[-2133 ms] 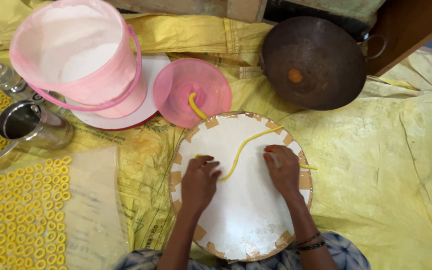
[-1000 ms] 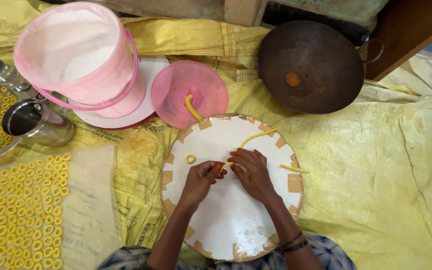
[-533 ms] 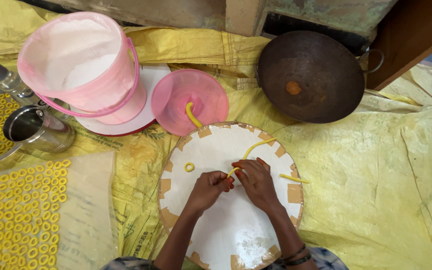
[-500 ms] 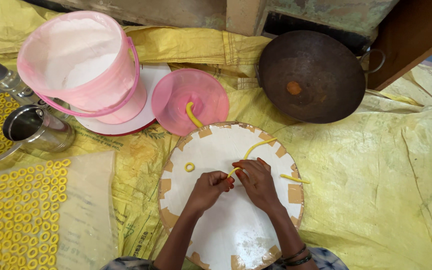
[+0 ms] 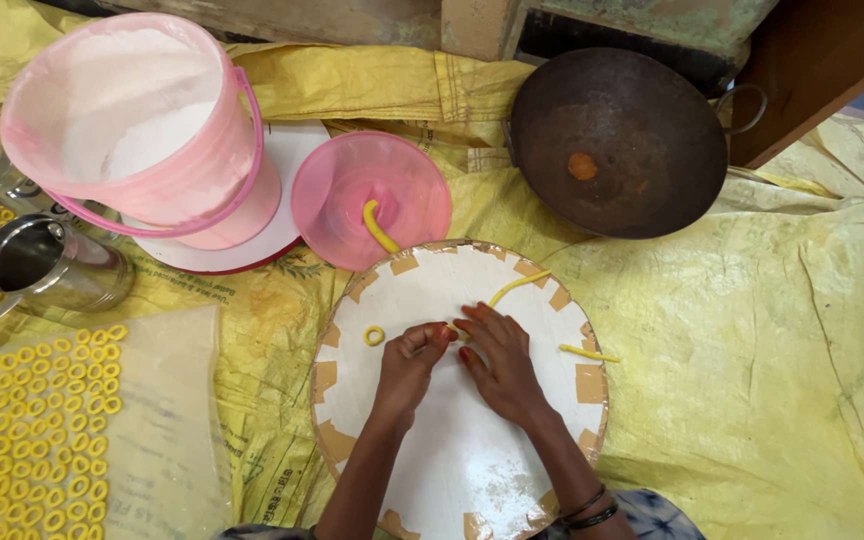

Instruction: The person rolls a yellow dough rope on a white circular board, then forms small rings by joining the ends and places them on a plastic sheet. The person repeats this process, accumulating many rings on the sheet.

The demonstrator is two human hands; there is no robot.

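both hands [image 5: 457,355] on yellow dough strip [image 5: 512,288], round white board [image 5: 452,460]

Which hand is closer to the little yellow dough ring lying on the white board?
Left. The left hand sits just right of the dough ring on the round white board, a small gap apart. The right hand is beyond the left one, farther from it.

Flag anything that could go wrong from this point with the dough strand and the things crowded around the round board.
The thin yellow dough strand pinched between the left hand and right hand looks soft and could tear. The loose dough piece lies near the round board edge and might roll onto the yellow sheet. The finished ring sits beside the left hand and could get squashed.
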